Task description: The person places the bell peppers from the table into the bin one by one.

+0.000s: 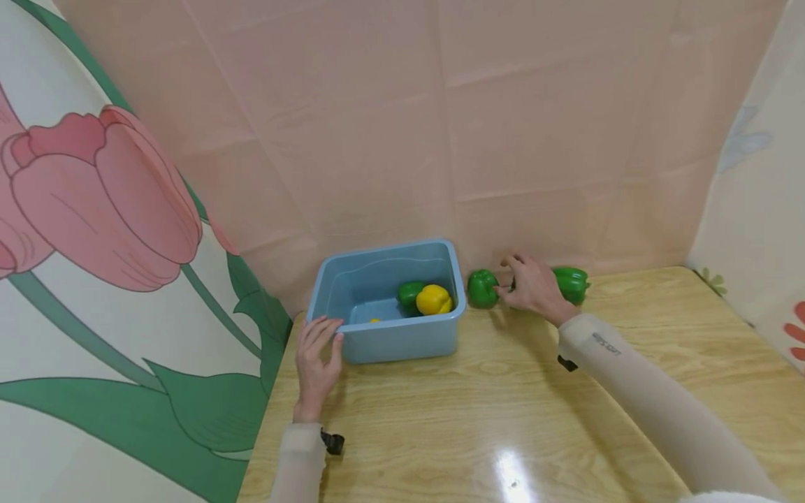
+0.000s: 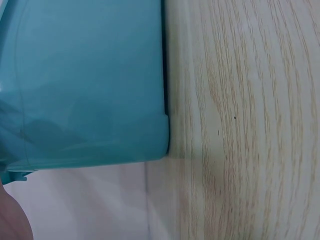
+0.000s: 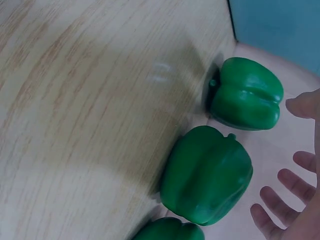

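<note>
A blue plastic bin stands on the wooden table, holding a green bell pepper, a yellow bell pepper and a sliver of another yellow thing. At its near left corner my left hand holds the rim, fingers over the top and thumb against the outer wall. My right hand hovers with spread fingers over the green bell peppers right of the bin. In the right wrist view, the thumb is nearest the pepper beside the bin; another pepper and a third follow in a row.
A pinkish sheet covers the wall right behind the bin and peppers. Painted walls with a tulip and leaves flank the table on the left and right. The wooden tabletop stretches in front of the bin.
</note>
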`<state>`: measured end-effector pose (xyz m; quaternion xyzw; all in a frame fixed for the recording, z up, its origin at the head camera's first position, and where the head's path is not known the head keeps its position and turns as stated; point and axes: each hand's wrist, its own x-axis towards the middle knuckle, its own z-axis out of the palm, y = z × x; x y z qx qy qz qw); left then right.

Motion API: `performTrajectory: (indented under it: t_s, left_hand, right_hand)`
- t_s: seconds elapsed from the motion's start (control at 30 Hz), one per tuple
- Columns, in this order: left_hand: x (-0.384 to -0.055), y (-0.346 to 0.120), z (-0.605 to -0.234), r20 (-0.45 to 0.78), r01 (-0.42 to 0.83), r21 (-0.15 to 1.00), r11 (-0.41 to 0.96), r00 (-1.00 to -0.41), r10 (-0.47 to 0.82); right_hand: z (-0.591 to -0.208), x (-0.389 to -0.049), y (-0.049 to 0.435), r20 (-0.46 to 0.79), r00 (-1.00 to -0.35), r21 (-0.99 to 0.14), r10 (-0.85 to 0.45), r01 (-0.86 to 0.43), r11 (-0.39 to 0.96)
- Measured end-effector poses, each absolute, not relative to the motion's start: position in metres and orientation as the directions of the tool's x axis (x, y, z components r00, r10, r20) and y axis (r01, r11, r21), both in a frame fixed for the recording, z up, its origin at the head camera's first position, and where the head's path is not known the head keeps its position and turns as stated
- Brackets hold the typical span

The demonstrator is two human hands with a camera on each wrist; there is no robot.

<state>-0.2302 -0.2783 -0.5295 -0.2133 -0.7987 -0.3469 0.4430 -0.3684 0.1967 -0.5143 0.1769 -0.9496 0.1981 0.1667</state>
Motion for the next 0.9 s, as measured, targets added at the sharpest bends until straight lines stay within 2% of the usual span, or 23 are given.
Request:
performTrajectory:
  t_s: [0.33,0.9]
  left_hand:
    - [-0.232,-0.278,-0.529,0.865,0.662,0.354,0.661,-0.500,0.037]
    - [-0.231,-0.279,-0.531,0.858,0.645,0.356,0.676,-0.513,0.037]
  right_hand:
    - [-0.521,-0.370,0.201,0.346,-0.896,-0.298,-0.280,-0.387,0.872]
    - [-0.539,-0.374,0.211,0.241,-0.934,-0.261,-0.262,-0.323,0.910]
